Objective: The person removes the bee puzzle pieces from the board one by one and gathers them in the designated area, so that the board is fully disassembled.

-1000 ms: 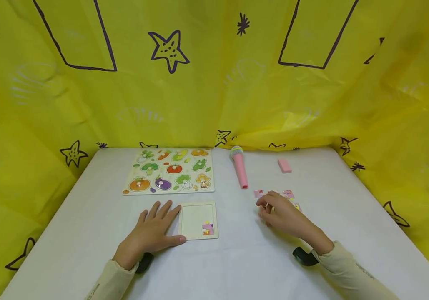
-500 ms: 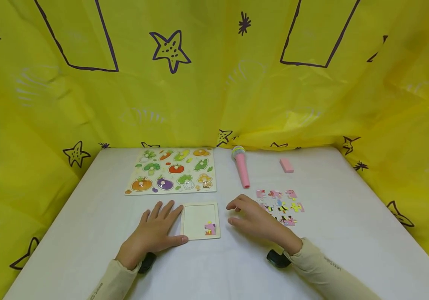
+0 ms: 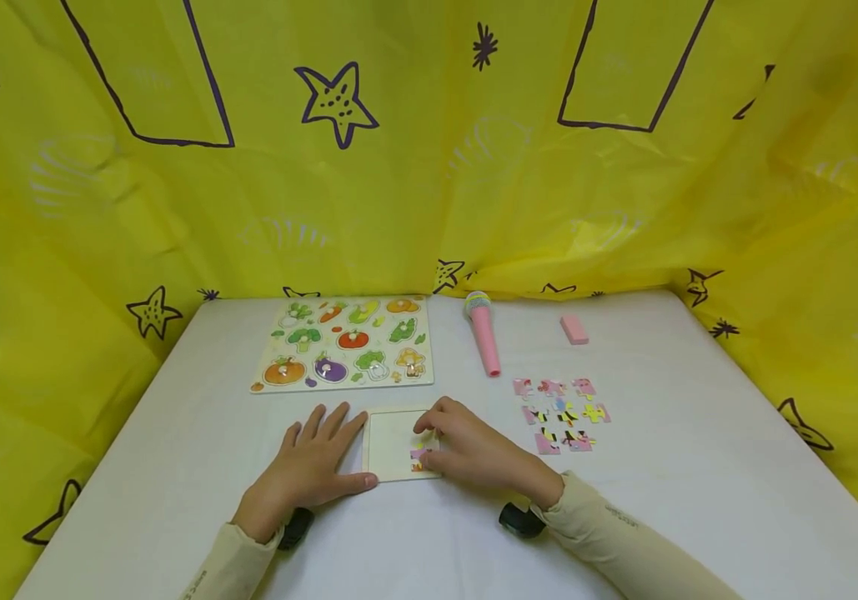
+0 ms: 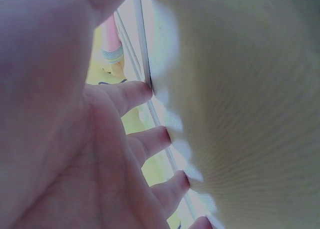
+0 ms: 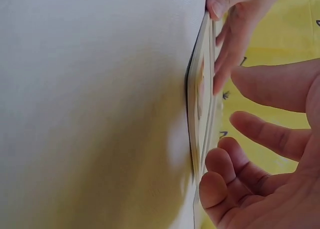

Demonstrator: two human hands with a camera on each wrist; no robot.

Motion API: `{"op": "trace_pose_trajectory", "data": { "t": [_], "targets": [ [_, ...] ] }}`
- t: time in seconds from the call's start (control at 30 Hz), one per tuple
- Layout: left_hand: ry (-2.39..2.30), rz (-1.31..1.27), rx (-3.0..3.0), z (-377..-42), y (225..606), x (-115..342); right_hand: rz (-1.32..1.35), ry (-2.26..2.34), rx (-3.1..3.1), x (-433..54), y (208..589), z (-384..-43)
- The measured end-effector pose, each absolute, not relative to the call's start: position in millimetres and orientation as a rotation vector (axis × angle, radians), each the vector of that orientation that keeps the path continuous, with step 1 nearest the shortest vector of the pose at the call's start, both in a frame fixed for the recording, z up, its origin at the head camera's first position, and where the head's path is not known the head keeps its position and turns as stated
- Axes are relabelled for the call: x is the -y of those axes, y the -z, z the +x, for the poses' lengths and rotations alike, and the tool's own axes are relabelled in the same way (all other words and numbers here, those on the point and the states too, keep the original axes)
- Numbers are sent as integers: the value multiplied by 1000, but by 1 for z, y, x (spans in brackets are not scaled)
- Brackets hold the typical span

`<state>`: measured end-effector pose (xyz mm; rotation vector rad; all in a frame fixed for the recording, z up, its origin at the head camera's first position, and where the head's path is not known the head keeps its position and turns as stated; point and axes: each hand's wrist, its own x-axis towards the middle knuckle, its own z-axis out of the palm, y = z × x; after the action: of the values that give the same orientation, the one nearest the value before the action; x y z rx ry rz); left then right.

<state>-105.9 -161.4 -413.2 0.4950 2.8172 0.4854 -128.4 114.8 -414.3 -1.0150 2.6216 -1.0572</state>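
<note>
A square cream puzzle tray [image 3: 389, 446] lies on the white table, holding a pink and yellow jigsaw piece [image 3: 417, 457] in its lower right corner. My left hand [image 3: 307, 460] rests flat with fingers spread, its thumb and index fingertip at the tray's left edge. Over the tray's right side is my right hand [image 3: 477, 450], its thumb overlapping the piece in the head view. In the right wrist view that hand's thumb and bent fingers stand apart with nothing between them. Loose jigsaw pieces [image 3: 582, 442] lie in rows to the right.
Behind the tray lies a vegetable peg board [image 3: 338, 340]. A pink toy microphone [image 3: 484, 337] and a pink eraser-like block [image 3: 574, 329] lie at the back right. A yellow patterned curtain [image 3: 398, 192] hangs along the table's back and sides.
My right hand has moved left from the loose pieces to above the tray, uncovering those pieces. My left hand has stayed at the tray's edge.
</note>
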Motion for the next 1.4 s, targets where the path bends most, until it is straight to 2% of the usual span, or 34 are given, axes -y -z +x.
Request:
{"op": "trace_pose_trajectory", "data": {
  "t": [0.63, 0.97, 1.4],
  "targets": [
    [-459, 505, -2836, -106, 414, 161, -1057, 958, -2595, -104, 421, -131],
    [-502, 512, -2836, -104, 414, 162, -1165, 999, -2602, -103, 420, -131],
    [-486, 495, -2819, -105, 415, 162, -1009, 1194, -2592, -119, 414, -127]
  ]
}}
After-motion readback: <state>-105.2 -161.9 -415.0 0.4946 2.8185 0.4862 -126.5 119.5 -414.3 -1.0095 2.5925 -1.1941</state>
